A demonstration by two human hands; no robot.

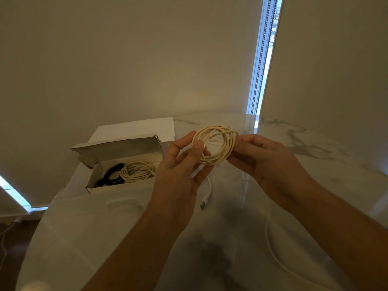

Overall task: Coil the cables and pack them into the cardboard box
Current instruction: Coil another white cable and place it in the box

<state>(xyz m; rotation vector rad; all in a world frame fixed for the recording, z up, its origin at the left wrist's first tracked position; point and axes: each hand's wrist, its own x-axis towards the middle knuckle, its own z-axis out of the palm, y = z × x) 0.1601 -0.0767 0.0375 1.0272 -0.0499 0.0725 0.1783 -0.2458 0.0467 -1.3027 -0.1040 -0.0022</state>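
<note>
Cardboard box (117,162) at left on the marble table (315,164), lid flap standing open. Inside it: a black cable (111,175) at the left end, a coiled cream cable (137,170) beside it. Left hand (180,164) raised above the table, thumb pressing the left side of a cream coil (216,143) against curled fingers. Right hand (258,154) pinches the coil's right side with its fingertips. Coil held in the air, just right of the box. A white cable end with a plug (203,203) hangs below the left hand; loose cable (273,248) trails over the table under the right forearm.
</note>
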